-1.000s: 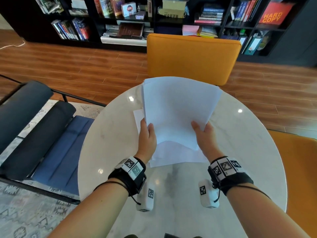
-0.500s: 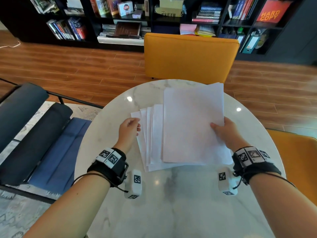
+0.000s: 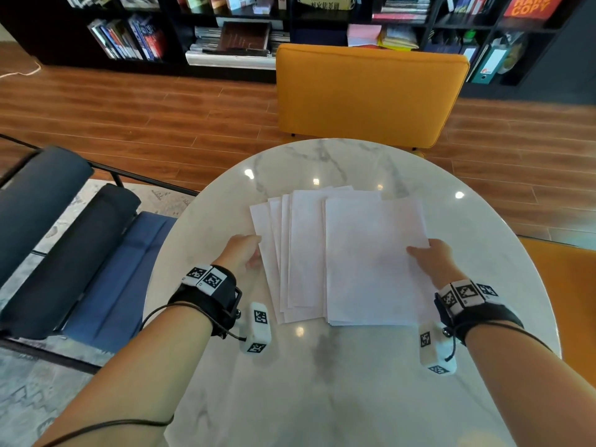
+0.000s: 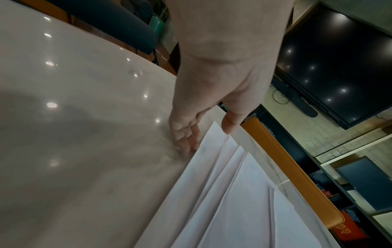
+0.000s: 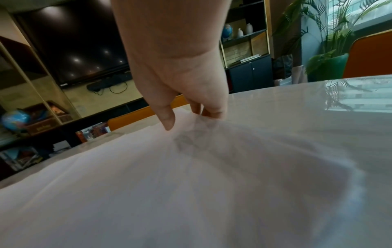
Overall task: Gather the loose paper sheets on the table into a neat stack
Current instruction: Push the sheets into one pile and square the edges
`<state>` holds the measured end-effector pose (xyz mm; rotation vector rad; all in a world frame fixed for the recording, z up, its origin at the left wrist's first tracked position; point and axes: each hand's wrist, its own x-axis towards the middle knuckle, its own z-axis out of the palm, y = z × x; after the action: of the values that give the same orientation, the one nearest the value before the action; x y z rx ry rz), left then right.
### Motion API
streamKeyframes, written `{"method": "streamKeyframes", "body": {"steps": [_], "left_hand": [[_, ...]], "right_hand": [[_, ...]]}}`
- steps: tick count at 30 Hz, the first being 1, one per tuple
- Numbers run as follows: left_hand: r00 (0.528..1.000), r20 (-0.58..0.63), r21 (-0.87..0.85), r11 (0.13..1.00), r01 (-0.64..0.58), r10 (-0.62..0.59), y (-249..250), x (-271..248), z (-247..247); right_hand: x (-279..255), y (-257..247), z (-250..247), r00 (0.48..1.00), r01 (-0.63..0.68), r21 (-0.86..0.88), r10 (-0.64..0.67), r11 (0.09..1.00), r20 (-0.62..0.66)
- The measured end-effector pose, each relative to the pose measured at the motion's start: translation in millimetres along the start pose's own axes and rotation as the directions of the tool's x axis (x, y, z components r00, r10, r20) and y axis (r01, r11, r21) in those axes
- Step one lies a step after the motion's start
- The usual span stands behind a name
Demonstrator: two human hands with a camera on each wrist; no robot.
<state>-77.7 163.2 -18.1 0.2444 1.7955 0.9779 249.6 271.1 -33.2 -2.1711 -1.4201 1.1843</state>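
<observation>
Several white paper sheets (image 3: 306, 253) lie fanned out, overlapping left to right, on the round marble table (image 3: 322, 382). The topmost sheets (image 3: 371, 262) sit at the fan's right end. My right hand (image 3: 425, 256) pinches their right edge, thumb on top; in the right wrist view (image 5: 191, 120) the fingers curl at the paper's edge, which is blurred. My left hand (image 3: 248, 256) is at the fan's left edge. The left wrist view shows that hand (image 4: 206, 137) with straight fingers (image 4: 187, 142) touching the table beside the lowest sheet (image 4: 191, 193) and the thumb just above it.
A yellow chair (image 3: 367, 95) stands at the table's far side and an orange seat (image 3: 574, 301) at its right. A dark blue lounge chair (image 3: 64, 246) is on the left. Bookshelves (image 3: 225, 27) line the back wall over a wooden floor.
The sheets held up a second ago now lie flat. The top sheets have shifted right with my right hand, widening the fan. My left hand has moved to the fan's left edge.
</observation>
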Motion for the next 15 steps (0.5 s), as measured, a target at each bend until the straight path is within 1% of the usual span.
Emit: {"method": "streamKeyframes", "body": {"steps": [2, 6, 10, 12, 15], "left_hand": [[1.0, 0.012, 0.0, 1.0, 0.001, -0.001, 1.6, 3.5, 3.6], [0.998, 0.059, 0.061, 0.998, 0.004, -0.008, 7.9, 2.1, 12.3], [0.996, 0.094, 0.136, 0.991, -0.01, -0.003, 14.0, 2.1, 25.2], [0.994, 0.108, 0.165, 0.986, -0.036, 0.018, 15.6, 4.0, 30.1], [0.986, 0.16, 0.19, 0.979, -0.074, 0.043, 16.1, 4.0, 36.2]], "right_hand": [[14.9, 0.2, 8.4, 0.999, -0.023, -0.031, 0.023, 0.999, -0.024], [14.4, -12.8, 22.6, 0.994, -0.088, -0.198, 0.074, 0.976, -0.076], [5.1, -30.0, 35.5, 0.994, -0.103, -0.191, 0.095, 0.976, -0.054], [3.6, -37.4, 42.8, 0.997, -0.08, -0.194, 0.075, 0.978, -0.033], [2.3, -47.0, 55.4, 0.998, -0.051, -0.132, 0.055, 0.99, 0.027]]}}
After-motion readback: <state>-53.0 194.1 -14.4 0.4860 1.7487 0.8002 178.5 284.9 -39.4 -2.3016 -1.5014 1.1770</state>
